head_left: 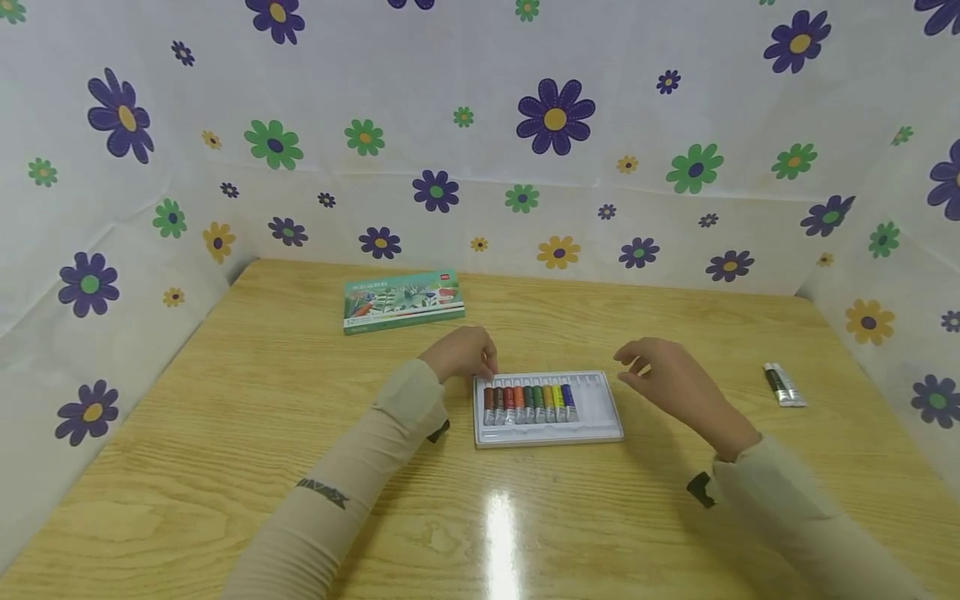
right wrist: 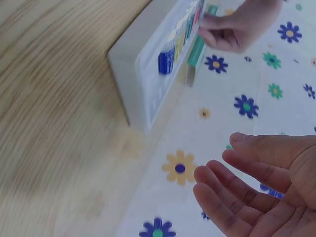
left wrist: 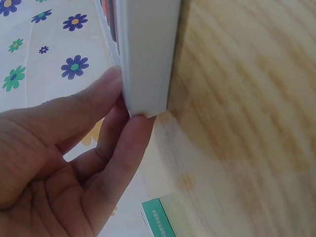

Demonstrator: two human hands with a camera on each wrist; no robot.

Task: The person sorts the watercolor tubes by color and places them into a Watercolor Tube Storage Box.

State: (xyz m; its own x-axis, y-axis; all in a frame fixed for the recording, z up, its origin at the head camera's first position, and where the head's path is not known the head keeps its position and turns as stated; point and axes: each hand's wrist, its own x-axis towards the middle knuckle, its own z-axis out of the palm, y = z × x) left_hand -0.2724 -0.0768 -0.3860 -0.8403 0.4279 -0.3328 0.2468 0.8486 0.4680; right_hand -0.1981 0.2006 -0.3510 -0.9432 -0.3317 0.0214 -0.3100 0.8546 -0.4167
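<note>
A white paint tray (head_left: pixel 598 410) lies on the table, a row of several small paint tubes (head_left: pixel 528 403) filling its left and middle slots. Bare slots show at its right end. At the tray's far left corner, my left hand (head_left: pixel 461 352) pinches the edge; in the left wrist view the thumb (left wrist: pixel 106 84) is on the rim and the fingertips are at the corner. My right hand (head_left: pixel 671 383) hovers beside the tray's right end, fingers loosely bent and holding nothing. The right wrist view shows a gap between that hand and the tray wall (right wrist: pixel 126 74).
A green paint box (head_left: pixel 405 302) with a picture on its lid lies behind the tray to the left. Two loose paint tubes (head_left: pixel 783 385), one dark and one white, lie at the far right. Flowered cloth (head_left: pixel 480 100) walls the table's back and sides.
</note>
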